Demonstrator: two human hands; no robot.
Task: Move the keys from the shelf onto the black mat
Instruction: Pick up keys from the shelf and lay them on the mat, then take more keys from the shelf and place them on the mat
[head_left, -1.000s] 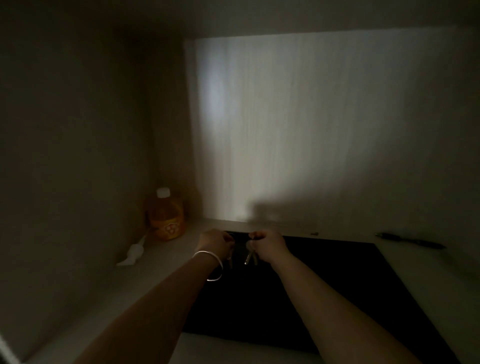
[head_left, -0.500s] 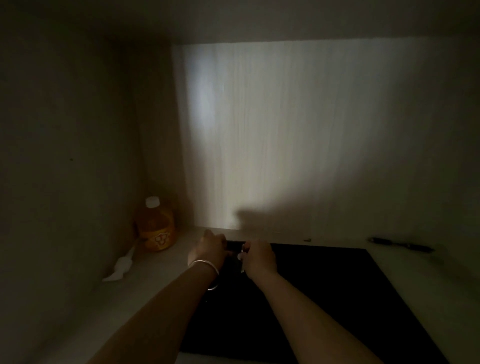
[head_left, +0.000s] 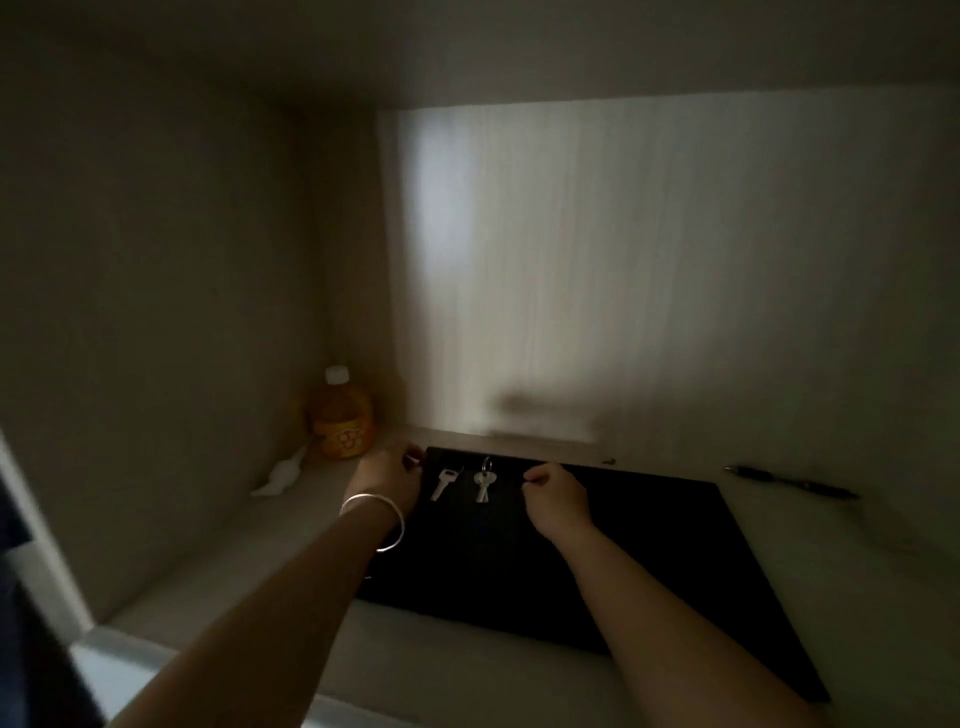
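Two sets of silver keys lie on the far part of the black mat (head_left: 597, 561): a single key (head_left: 442, 483) on the left and a ringed pair of keys (head_left: 483, 483) just right of it. My left hand (head_left: 389, 478), with a silver bracelet on the wrist, sits at the mat's far left corner, left of the single key, fingers curled. My right hand (head_left: 556, 493) rests on the mat to the right of the ringed keys, fingers curled in. Neither hand touches a key. The alcove is dim.
The mat lies on a pale shelf (head_left: 218, 587) inside a walled alcove. An orange bottle (head_left: 343, 415) with a white cap stands in the back left corner, a small white object (head_left: 280, 475) beside it. A black pen (head_left: 789, 480) lies at the back right.
Both hands held keys close together a second ago. Now the keys lie on the mat and the hands have moved apart to either side of them.
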